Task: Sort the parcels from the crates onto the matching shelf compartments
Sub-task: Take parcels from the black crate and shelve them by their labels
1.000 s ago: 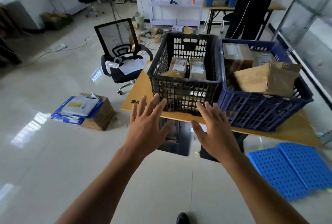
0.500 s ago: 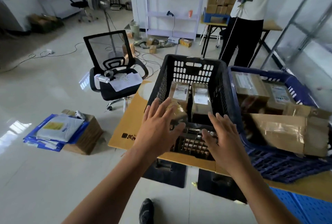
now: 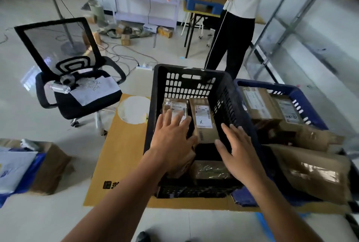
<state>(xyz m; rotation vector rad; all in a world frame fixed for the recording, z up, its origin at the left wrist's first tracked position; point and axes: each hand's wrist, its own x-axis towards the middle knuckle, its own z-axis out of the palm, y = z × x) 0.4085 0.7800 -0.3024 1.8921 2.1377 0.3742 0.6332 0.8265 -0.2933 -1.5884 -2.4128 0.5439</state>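
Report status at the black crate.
Left hand open over left parcel. Right hand open beside right parcel. Nothing gripped. Black crate interior unobstructed.

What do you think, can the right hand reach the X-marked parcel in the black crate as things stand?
Probably yes: the right hand is open over the black crate, just right of the X-marked parcel, whose top is uncovered.

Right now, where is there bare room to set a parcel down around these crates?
Bare tabletop runs left of the black crate, out to the table's left edge, plus a thin strip along its near side. Inside, a dark gap lies between the X-marked parcel and the near parcel. The blue crate is packed.
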